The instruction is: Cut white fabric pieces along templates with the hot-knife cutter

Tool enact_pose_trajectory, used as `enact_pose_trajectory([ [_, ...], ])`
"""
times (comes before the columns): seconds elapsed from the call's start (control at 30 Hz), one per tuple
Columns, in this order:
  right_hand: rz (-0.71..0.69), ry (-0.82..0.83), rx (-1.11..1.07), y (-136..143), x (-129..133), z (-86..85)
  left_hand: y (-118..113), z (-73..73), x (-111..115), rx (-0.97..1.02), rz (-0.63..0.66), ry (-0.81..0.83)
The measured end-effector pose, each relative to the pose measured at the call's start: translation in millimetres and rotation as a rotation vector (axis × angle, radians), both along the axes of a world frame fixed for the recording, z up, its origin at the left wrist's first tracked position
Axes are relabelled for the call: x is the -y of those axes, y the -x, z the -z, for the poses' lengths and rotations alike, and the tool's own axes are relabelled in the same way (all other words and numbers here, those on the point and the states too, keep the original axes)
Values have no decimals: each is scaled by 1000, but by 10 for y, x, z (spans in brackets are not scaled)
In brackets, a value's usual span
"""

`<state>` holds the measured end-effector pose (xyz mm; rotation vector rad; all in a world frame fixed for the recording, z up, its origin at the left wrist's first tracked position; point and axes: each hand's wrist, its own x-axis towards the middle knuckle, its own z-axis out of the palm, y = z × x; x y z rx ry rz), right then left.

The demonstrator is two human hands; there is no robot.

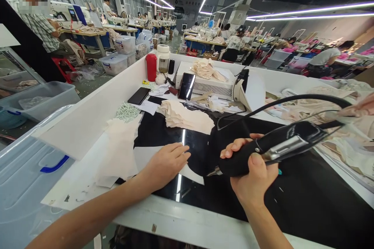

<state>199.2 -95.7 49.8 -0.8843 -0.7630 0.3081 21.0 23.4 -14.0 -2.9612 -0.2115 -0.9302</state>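
Note:
My right hand (253,167) is wrapped around a black corded handheld tool (242,159) with a tapered metal tip. The tip points left and down, close to the black board (292,186). My left hand (169,161) lies palm down with fingers extended over a white curved sheet (193,174) on the board; part of that sheet is hidden under the hand. A stack of cream fabric pieces (187,116) lies beyond both hands. More cream fabric (119,148) is spread left of my left hand. Another person's hand (360,106) shows at the right edge by the tool's cable (298,99).
A white box unit (204,89) with fabric on top stands at the back. Two phones, a dark one lying flat (139,95) and one propped (187,86), are near a red bottle (151,67). Fabric heaps (350,132) lie right. A plastic bin (26,186) stands left.

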Motion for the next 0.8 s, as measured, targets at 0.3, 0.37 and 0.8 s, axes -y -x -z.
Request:
enact_pose_trajectory([
  [0.3, -20, -8, -9, 79, 6, 64, 6, -30, 257, -82, 295, 72],
  [0.37, -34, -7, -12, 102, -3, 86, 6, -12, 260, -99, 290, 81],
  [0.8, -17, 3, 11, 99, -21, 156, 12, 28, 237, -159, 228, 137],
])
